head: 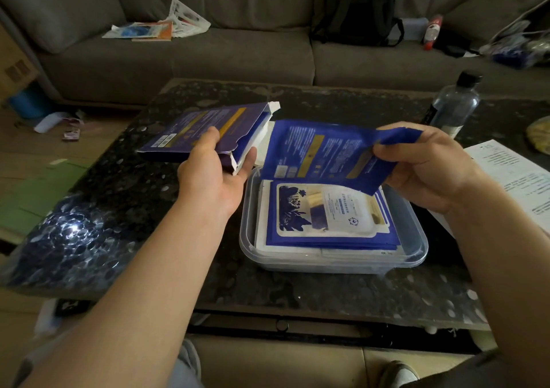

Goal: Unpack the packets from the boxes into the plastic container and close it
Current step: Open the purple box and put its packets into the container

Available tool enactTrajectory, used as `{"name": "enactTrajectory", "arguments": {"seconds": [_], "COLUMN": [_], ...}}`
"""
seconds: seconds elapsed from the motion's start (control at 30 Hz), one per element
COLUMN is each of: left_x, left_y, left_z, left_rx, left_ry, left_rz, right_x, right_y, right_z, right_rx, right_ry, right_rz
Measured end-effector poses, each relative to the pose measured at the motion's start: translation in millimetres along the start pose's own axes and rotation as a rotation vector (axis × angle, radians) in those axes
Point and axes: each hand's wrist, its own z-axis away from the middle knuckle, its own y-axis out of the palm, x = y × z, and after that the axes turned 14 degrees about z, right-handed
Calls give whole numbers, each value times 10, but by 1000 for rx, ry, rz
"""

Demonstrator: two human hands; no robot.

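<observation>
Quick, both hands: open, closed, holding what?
Left hand: grips the opened purple box.
Right hand: pinches a blue packet above the plastic container.

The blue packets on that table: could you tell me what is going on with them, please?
A person is unpacking. The left hand holds an opened purple box, while the right hand pinches a blue packet above the clear plastic container, which already holds a stack of packets. The container has no lid on.
</observation>
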Motion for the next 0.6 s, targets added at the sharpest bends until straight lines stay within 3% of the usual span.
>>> {"name": "enactTrajectory", "arguments": {"seconds": [0.17,0.27,0.43,0.6], "left_x": [-7,5,45,83], "left_y": [-3,5,21,24], "left_z": [32,48,89,103], "left_rx": [5,8,7,21], "left_ry": [8,-1,-7,-14], "left_rz": [-23,-27,-47,-64], "right_x": [-12,34,135,174], "right_y": [-86,-128,-180,133], "right_z": [117,178,172,140], "right_rx": [79,233,504,247], "right_ry": [-45,19,192,110], "right_rz": [455,737,661,1011]}}
